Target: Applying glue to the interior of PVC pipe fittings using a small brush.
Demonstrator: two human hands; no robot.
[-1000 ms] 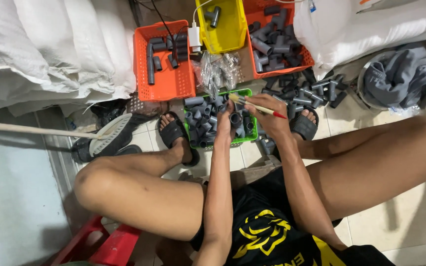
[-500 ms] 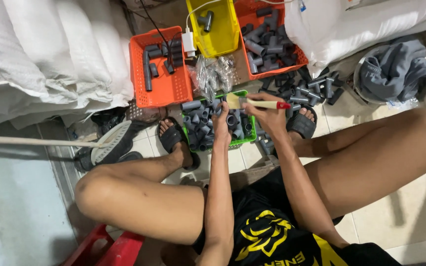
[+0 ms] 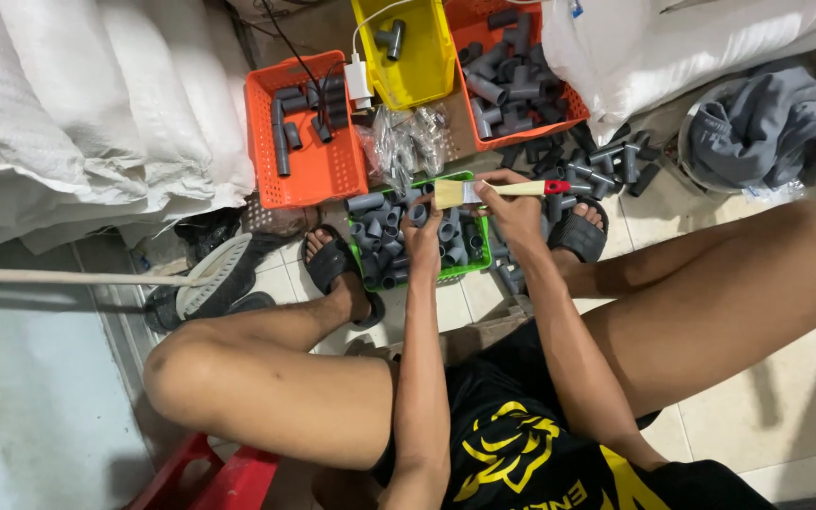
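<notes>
**Brush now level over the fitting**

Head view: the right hand (image 3: 518,210) grips a paintbrush (image 3: 496,191), levelled since a moment ago, bristles just above the grey pipe fitting (image 3: 417,213) pinched in the left hand (image 3: 424,238), over the green basket (image 3: 472,268).

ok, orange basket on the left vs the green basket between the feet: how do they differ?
The orange basket is larger and sparsely filled: a few long grey pipe pieces at its far end, much bare floor showing. The green basket is smaller and packed with short grey fittings. The left hand holds a fitting over the green one; nothing touches the orange. Both are perforated plastic.
</notes>
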